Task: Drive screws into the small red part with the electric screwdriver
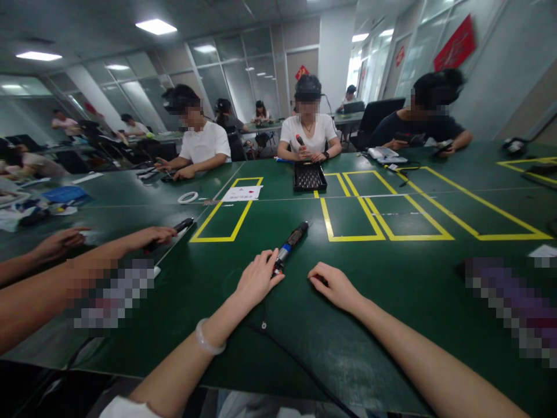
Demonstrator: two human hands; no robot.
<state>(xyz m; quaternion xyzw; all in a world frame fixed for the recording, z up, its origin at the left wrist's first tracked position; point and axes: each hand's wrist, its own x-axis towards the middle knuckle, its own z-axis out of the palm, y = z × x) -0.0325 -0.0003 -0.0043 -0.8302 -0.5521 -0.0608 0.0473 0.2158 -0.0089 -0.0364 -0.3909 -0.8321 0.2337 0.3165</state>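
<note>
As the screwdriver [292, 242] points forward, the left hand [260, 277] grips its rear; the right hand [334, 283] curls loosely, apart.

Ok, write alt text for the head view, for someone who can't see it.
The wearer's left hand lies on a black and blue tool on a green table, the right hand apart from it. Farther across are yellow tape rectangles and a person in white behind a black tray.

White sheet [241, 193] between a white ring [187, 202] and black tray [310, 188].
</note>
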